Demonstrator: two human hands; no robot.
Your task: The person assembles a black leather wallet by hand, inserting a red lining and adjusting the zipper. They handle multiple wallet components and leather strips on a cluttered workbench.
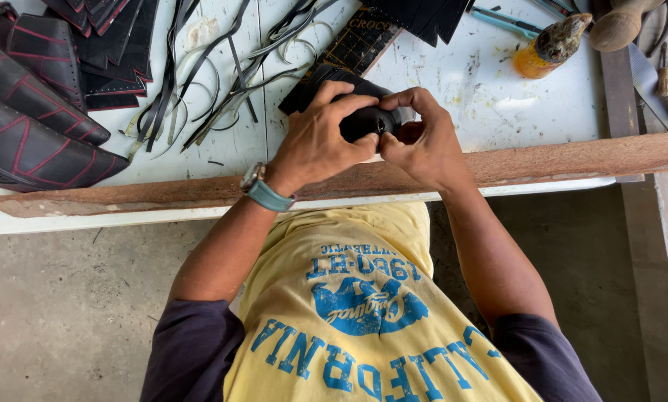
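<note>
Both hands are working on one small black leather piece (364, 121) held just above the near edge of the white table (498, 97); the left hand (315, 141), wearing a teal-strapped watch (263, 190), is closing over the piece from the left, fingers curled across its top; the right hand (423, 138) is pinching its right end between thumb and fingertips. The piece is looking folded or rolled, though the fingers are hiding most of it, so how far the shaping has gone cannot be told; it is not yet lying among the other parts. Finished-looking black panels with red stitching (36, 134) are lying stacked at the far left; thin black strips (200, 82) are lying loose in the middle, seemingly unused; a yellow glue bottle (550, 48) is lying tipped near the right; a wooden plank (535, 160) is running along the table's front.
</note>
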